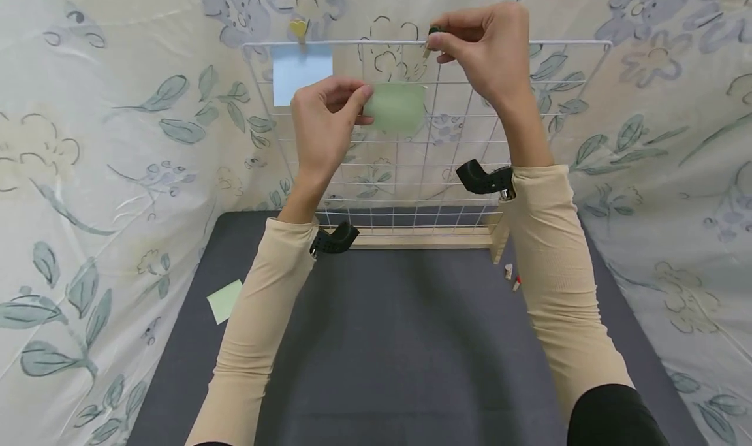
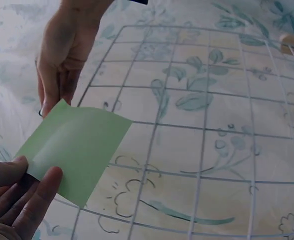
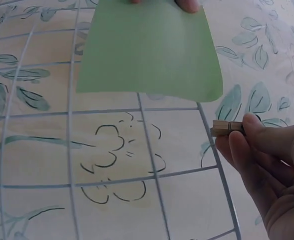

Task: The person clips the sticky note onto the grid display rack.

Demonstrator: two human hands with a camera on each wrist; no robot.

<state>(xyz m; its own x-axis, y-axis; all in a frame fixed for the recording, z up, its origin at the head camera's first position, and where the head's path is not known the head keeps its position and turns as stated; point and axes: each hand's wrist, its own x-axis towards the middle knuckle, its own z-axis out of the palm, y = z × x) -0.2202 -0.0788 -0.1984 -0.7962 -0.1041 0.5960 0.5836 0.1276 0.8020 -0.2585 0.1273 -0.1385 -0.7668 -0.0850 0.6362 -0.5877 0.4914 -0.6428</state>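
Note:
My left hand (image 1: 329, 123) pinches a light green paper note (image 1: 401, 108) by its left edge, holding it in front of the white wire grid (image 1: 382, 42). Thumb and fingers lie on either face of the paper in the left wrist view. At the grid's top bar, my right hand (image 1: 493, 51) pinches a small wooden clothespin (image 3: 226, 128) with a dark decoration. The clothespin's tip points toward the grid and stands apart from the note. A blue note (image 1: 302, 70) hangs from the top bar at the left under a clothespin with a yellow heart (image 1: 298, 28).
The grid stands in a wooden base (image 1: 417, 242) at the back of the dark cloth-covered table (image 1: 388, 354). Another green note (image 1: 224, 301) lies at the left, partly behind my left sleeve. Two small clothespins (image 1: 508, 271) lie near the base's right end. Floral fabric (image 1: 117, 237) surrounds the table.

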